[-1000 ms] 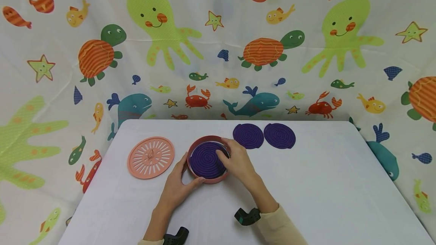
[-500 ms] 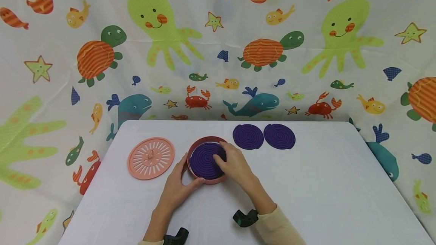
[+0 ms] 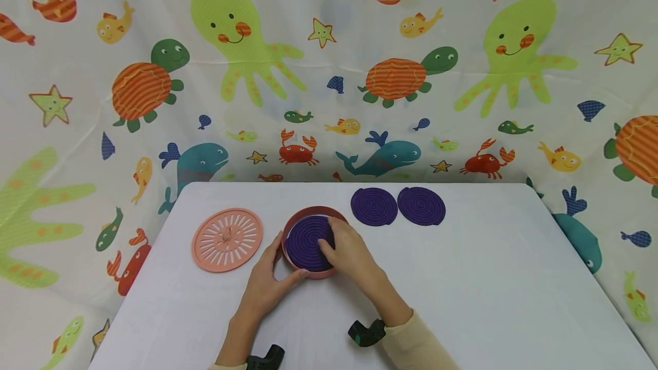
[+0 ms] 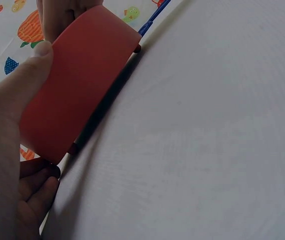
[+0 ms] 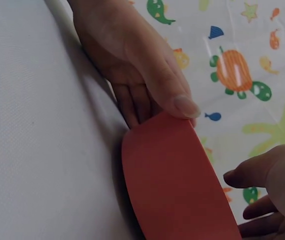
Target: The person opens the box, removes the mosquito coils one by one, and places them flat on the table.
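Fingers and thumb of the left hand (image 3: 267, 282) hold the reddish dish (image 3: 313, 210); the right hand (image 3: 354, 253) bends over the edge of the purple coil (image 3: 307, 244) inside, perhaps touching it: I cannot tell if those fingers pinch. A slotted disc (image 3: 227, 240) lies leftward on the tabletop (image 3: 488, 278).

From where I stand: both arms reach forward and angle inward. Left hand (image 3: 268, 278) grips in a wide curve, left thumb (image 3: 297, 276) well spread from its fingers (image 4: 36, 197). Right hand (image 3: 352, 249) close by, slightly farther forward; right thumb (image 3: 325, 249) and index finger (image 3: 336, 225) parted, other fingers partly hidden. Left forearm (image 3: 240, 324) and right forearm (image 3: 390, 298) slant toward each other.
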`<state>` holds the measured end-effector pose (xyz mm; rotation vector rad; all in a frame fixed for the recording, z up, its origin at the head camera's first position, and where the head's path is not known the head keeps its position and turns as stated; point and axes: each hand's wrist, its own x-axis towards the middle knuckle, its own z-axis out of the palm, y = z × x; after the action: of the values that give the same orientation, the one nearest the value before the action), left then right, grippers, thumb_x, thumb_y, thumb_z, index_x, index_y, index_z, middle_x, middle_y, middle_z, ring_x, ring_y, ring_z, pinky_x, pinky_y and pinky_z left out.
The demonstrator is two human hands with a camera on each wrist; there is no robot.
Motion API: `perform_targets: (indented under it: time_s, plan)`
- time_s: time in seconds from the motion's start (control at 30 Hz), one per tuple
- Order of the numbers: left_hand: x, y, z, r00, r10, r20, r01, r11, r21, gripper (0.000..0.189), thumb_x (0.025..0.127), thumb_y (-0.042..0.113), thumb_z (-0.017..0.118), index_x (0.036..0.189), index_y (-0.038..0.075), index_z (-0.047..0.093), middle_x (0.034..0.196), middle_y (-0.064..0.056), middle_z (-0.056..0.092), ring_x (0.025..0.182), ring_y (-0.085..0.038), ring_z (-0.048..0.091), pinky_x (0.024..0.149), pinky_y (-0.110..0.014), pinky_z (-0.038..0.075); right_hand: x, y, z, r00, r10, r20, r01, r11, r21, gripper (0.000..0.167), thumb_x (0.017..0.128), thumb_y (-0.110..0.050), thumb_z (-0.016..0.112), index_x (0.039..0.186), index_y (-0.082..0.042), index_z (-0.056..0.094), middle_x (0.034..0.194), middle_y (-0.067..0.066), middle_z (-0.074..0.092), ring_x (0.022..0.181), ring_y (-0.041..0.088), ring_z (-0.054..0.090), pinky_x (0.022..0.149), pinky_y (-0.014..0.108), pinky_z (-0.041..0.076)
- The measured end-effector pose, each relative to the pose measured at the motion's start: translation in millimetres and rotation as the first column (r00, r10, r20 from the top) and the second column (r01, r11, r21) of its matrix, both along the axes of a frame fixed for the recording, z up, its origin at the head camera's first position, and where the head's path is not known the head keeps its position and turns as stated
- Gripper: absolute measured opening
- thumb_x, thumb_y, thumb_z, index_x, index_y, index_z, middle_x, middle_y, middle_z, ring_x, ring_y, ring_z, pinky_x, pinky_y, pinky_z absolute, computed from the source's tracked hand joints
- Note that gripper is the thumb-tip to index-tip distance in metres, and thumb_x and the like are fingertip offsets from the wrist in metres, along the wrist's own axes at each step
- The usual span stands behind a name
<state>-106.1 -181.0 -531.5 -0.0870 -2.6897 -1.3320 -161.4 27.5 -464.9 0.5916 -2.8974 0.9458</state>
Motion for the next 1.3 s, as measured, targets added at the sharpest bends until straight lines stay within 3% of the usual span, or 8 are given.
perform_targets:
  time_s: [0.23,0.67,0.93,1.3]
  plan:
    - [-1.5,-0.4,-3.1,1.000,0.003,-0.016,-0.003,1.000,-0.002,0.102,0.077,0.053,0.082,0.159,0.019,0.030,0.158,-0.006,0.042,0.141,-0.023,0.050,0.116,-0.040,0.044,1.9,-3.8,-3.7,0.999,0.018,-0.033,-0.017,0.999,0.030,0.058,0.095,-0.023,0.068,0.138,0.010,0.051,0.142,0.026,0.056,0.132,0.039,0.055,0.111,0.050,0.049]
    - [0.4,0.6,-1.1,1.000,0.014,0.008,-0.014,1.000,-0.013,0.102,0.078,0.055,0.080,0.159,0.022,0.028,0.159,-0.006,0.041,0.143,-0.025,0.046,0.117,-0.044,0.042,4.2,-10.1,-7.5,1.000,0.013,-0.016,-0.012,0.999,0.053,0.061,0.096,-0.026,0.066,0.141,0.012,0.049,0.147,0.032,0.048,0.138,0.042,0.048,0.114,0.052,0.045]
    - [-0.3,1.3,-0.3,1.000,-0.005,0.011,0.005,1.000,0.024,0.102,0.079,0.054,0.080,0.159,0.019,0.027,0.160,-0.005,0.039,0.146,-0.023,0.042,0.118,-0.041,0.040,5.6,-11.3,-8.7,0.999,0.007,-0.042,-0.004,0.998,0.069,0.060,0.095,-0.027,0.068,0.139,0.011,0.051,0.146,0.031,0.049,0.138,0.041,0.049,0.112,0.051,0.047]
    - [0.2,0.5,-0.5,1.000,0.009,0.006,-0.009,1.000,-0.015,0.103,0.077,0.055,0.081,0.159,0.020,0.029,0.159,-0.006,0.041,0.142,-0.024,0.049,0.115,-0.041,0.044,5.1,-9.3,-3.8,1.000,-0.026,-0.012,0.026,1.000,-0.009,0.055,0.096,-0.026,0.066,0.139,0.007,0.054,0.145,0.024,0.053,0.136,0.039,0.051,0.114,0.052,0.045]
